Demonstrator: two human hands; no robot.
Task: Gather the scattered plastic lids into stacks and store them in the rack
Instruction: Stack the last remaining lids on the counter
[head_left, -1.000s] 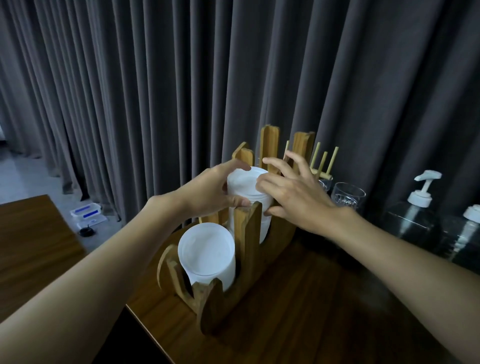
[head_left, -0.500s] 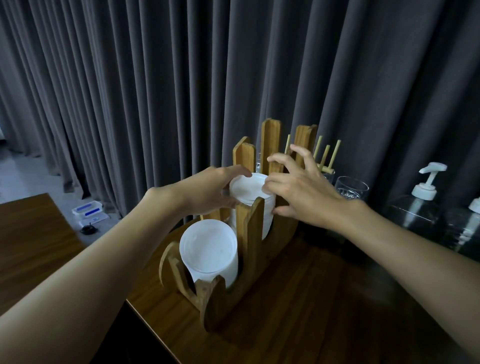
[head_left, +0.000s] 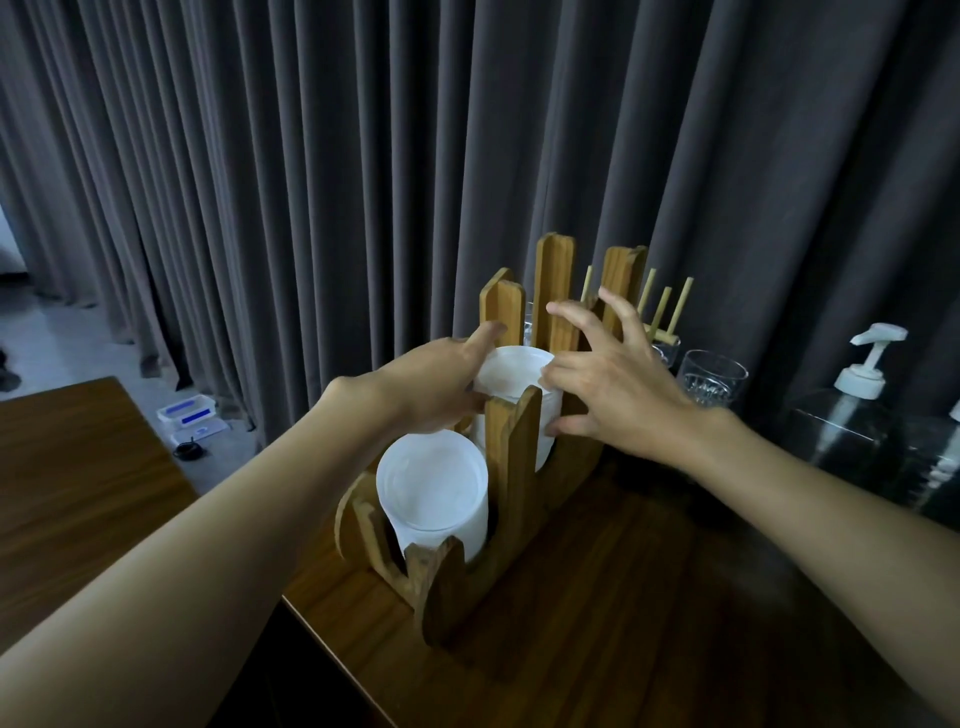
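Observation:
A wooden rack (head_left: 511, 467) stands on a dark wooden table (head_left: 649, 597). Its front slot holds one stack of white plastic lids (head_left: 431, 488). A second white lid stack (head_left: 514, 366) sits in the slot behind it. My left hand (head_left: 431, 384) wraps the left side of this rear stack, thumb along its far rim. My right hand (head_left: 618, 384) is at the stack's right side with fingers spread wide; only a fingertip and the thumb touch the lids.
Tall wooden slats (head_left: 556, 291) rise at the rack's back, with thin pegs (head_left: 670, 312) behind. Drinking glasses (head_left: 714, 379) and a pump bottle (head_left: 862, 374) line the right, against a grey curtain. The table edge (head_left: 311, 629) drops off at the left; another table (head_left: 78, 467) stands beyond.
The rear lid stack has sunk lower into its slot between both hands. My right hand's fingers have spread and lifted off the stack's top.

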